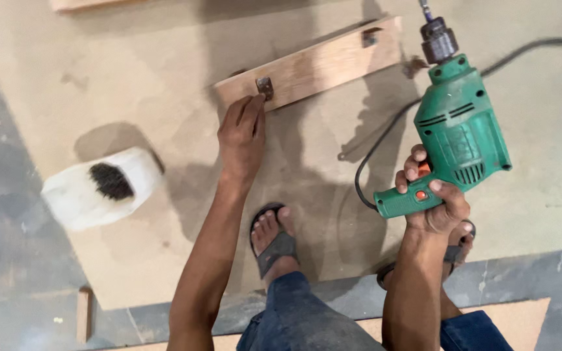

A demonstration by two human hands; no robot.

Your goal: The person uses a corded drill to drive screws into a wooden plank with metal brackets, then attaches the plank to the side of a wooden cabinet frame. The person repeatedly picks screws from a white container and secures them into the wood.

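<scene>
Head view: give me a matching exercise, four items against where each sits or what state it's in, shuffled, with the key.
Items:
1. Green corded electric drill
2. Long pale wooden plank
3. White plastic tub of dark small parts
4. Small dark metal bracket

Place or state:
A. Fixed on the plank's near edge, at the left hand's fingertips
B. Gripped in the right hand, bit pointing away
C. Standing on the brown board, left of the left arm
D. Lying flat on the board, angled

Pairs: 1-B, 2-D, 3-C, 4-A

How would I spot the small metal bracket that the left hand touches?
Find the large tan board on the floor, then the long wooden strip lying on it. Two small dark metal brackets sit on the strip; yours is at the near end, at the left hand's fingertips.
</scene>
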